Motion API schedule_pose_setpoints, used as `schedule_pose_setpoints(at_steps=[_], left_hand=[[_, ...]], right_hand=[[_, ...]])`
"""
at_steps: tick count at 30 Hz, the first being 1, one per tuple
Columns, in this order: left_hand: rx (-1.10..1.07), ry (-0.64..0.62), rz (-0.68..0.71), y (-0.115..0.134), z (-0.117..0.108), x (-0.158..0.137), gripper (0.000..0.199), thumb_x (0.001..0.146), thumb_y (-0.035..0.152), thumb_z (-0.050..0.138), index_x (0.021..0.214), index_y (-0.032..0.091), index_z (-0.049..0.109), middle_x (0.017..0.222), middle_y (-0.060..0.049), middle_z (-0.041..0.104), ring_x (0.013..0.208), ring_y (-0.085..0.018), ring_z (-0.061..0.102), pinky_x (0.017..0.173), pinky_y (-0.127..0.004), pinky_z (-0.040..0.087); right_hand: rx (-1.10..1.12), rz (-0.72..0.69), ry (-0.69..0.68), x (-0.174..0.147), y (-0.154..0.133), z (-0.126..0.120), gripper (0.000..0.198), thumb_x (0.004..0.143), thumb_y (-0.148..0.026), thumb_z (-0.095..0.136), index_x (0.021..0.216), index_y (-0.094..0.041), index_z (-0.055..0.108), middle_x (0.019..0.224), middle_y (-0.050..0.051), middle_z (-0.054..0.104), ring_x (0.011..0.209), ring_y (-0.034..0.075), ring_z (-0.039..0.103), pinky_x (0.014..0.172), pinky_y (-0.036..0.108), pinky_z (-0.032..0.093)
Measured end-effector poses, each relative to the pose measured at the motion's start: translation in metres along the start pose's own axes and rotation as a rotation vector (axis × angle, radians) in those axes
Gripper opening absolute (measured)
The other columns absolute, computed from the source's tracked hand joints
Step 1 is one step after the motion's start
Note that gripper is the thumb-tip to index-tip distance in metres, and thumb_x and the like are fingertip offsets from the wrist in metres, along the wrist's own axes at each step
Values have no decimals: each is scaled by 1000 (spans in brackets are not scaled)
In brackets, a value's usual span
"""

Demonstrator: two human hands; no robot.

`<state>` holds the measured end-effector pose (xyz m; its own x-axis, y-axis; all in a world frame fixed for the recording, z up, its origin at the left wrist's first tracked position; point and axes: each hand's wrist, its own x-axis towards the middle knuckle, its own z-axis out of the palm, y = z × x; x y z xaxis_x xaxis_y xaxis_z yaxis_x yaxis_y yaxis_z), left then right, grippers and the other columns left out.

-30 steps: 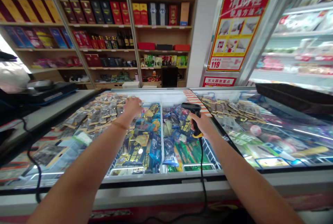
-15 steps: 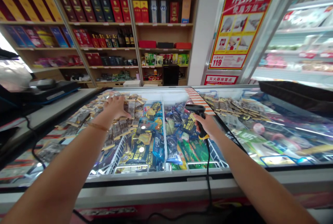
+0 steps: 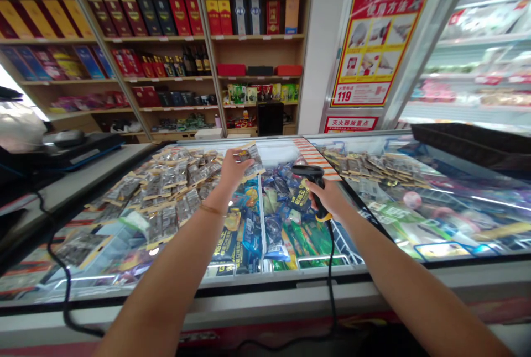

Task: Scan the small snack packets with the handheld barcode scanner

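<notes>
On my feed: left hand [image 3: 233, 169] mostly closed, thumb and fingers gripping a packet [image 3: 254, 159] above the freezer [image 3: 286, 303], beside the packet pile [image 3: 164, 181]. I see the right hand [image 3: 328, 195] wrapped round a scanner [image 3: 307, 171], apart from the packet.

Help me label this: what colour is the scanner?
The scanner is mostly black, yellow at its base; head view.

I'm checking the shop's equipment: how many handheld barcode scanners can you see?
1: the black-and-yellow barcode scanner in the person's right hand, above the display freezer. Any others may be hidden from this view.
</notes>
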<state>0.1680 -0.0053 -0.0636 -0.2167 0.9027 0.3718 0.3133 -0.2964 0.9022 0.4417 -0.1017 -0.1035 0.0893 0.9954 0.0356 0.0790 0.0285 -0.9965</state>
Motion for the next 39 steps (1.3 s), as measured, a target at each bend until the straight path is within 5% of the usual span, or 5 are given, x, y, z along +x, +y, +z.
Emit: schedule_pose_setpoints(at_steps=[4, 7, 14, 39], left_hand=[[-341, 8, -124, -25, 61, -18, 34, 65, 23, 76, 95, 19, 59, 85, -3, 67, 72, -16, 63, 66, -28, 51], [-456, -28, -97, -42, 76, -22, 36, 60, 14, 72, 94, 19, 61, 86, -2, 69, 79, -17, 65, 73, -29, 52], [-511, -131, -155, -55, 65, -21, 42, 61, 13, 68, 101, 21, 60, 88, -1, 71, 78, -18, 67, 72, -31, 54], [-447, -120, -156, -43, 64, -27, 38, 68, 11, 65, 104, 20, 58, 97, -5, 73, 86, -19, 70, 77, -31, 57]], right_hand=[[-6, -9, -54, -2, 1, -5, 33, 81, -44, 72, 81, -20, 50, 56, -5, 56, 36, 11, 52, 35, 24, 41], [-46, -33, -84, -4, 0, -8, 32, 82, -45, 71, 82, -20, 51, 57, -5, 56, 36, 12, 53, 36, 24, 41], [-164, -40, -145, -11, -4, -4, 28, 85, -43, 67, 83, -21, 51, 58, -5, 58, 37, 11, 55, 38, 23, 42], [-247, -17, -200, -15, -8, -5, 28, 85, -42, 67, 79, -23, 47, 59, -4, 56, 40, 13, 55, 40, 24, 41]])
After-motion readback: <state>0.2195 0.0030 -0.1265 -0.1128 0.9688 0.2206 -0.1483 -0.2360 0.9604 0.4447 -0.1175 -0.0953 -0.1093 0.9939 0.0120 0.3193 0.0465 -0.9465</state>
